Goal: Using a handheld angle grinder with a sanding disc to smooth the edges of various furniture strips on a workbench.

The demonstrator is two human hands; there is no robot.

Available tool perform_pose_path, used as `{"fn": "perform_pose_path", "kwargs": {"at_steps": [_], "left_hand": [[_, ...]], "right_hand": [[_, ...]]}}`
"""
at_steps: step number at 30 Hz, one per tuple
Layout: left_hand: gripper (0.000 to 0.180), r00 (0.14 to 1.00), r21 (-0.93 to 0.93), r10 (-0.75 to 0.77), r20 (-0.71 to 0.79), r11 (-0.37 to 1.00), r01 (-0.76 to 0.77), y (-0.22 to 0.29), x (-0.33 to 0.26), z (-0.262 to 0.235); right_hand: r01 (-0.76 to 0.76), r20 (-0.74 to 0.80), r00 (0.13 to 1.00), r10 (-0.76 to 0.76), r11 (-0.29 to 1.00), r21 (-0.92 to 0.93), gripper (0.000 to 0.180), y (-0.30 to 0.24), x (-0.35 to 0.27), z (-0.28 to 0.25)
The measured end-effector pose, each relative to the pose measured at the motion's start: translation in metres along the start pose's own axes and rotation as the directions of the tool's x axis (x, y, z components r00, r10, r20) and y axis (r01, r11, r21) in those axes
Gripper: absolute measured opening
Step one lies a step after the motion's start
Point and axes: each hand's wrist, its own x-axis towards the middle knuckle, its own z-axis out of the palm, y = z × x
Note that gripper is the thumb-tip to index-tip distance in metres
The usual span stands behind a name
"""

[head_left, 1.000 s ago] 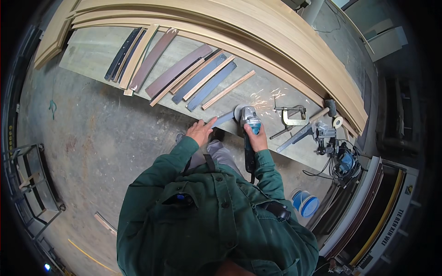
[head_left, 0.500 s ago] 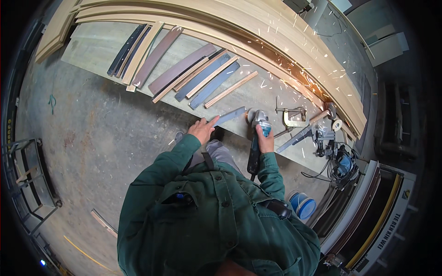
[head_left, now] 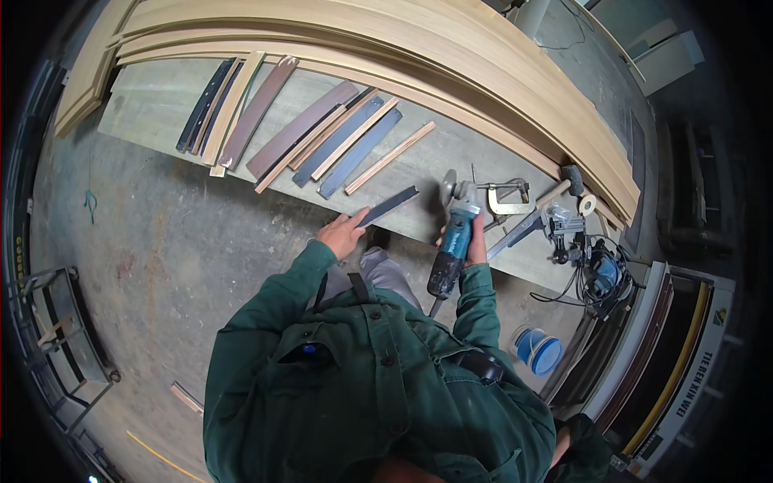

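My left hand grips the near end of a dark grey metal strip, fingers closed round it. The strip points away to the right over the front edge of the bench. My right hand is wrapped round the body of a teal and black angle grinder. Its disc stands to the right of the strip's far end, apart from it. No sparks show. The grinder's cord runs down toward my body.
Several dark and wooden strips lie on the bench, with long pale boards behind. Rightward are a clamp, a hammer and a corded tool. A blue bucket stands below. Part of a person shows lower right.
The spray of sparks has gone. The grinder has come away from the strip's end and turned, showing more of its body. The strip has shifted slightly left and down with my left hand.
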Motion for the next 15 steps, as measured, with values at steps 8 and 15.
{"fn": "perform_pose_path", "kwargs": {"at_steps": [8,15], "left_hand": [[0.047,0.97,-0.688,-0.21,-0.12,0.722,0.071,-0.007,-0.022,-0.012],[0.034,0.957,-0.997,-0.282,-0.07,0.046,-0.059,0.018,-0.006,-0.029]], "right_hand": [[-0.004,0.3,0.938,-0.175,0.858,0.513,0.089,-0.007,-0.024,-0.007],[0.036,0.26,0.943,-0.21,0.836,0.547,0.098,0.009,-0.037,-0.013]]}}
